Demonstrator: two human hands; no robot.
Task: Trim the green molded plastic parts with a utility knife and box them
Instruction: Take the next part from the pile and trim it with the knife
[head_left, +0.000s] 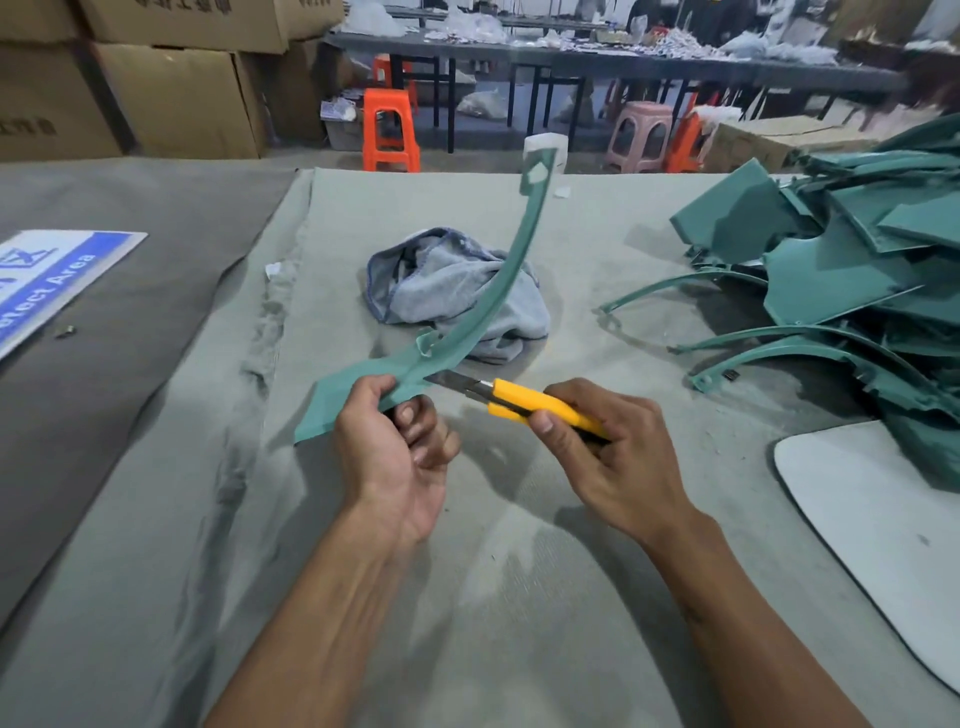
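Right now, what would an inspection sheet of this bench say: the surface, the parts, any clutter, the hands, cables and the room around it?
Surface: grey cloth covers the bench, wrinkled and dusty.
Job's things: curved green part held up off the cloth; yellow utility knife, blade extended and meeting the part's edge; pile of green parts at right.
Clutter: crumpled grey rag behind the held part; blue sign at left; white board at right.
Hands: left hand grips the part's wide end; right hand grips the knife.
Cables: nothing seen.
Surroundings: cardboard boxes stacked at left; orange stool, pink stool, long tables behind.
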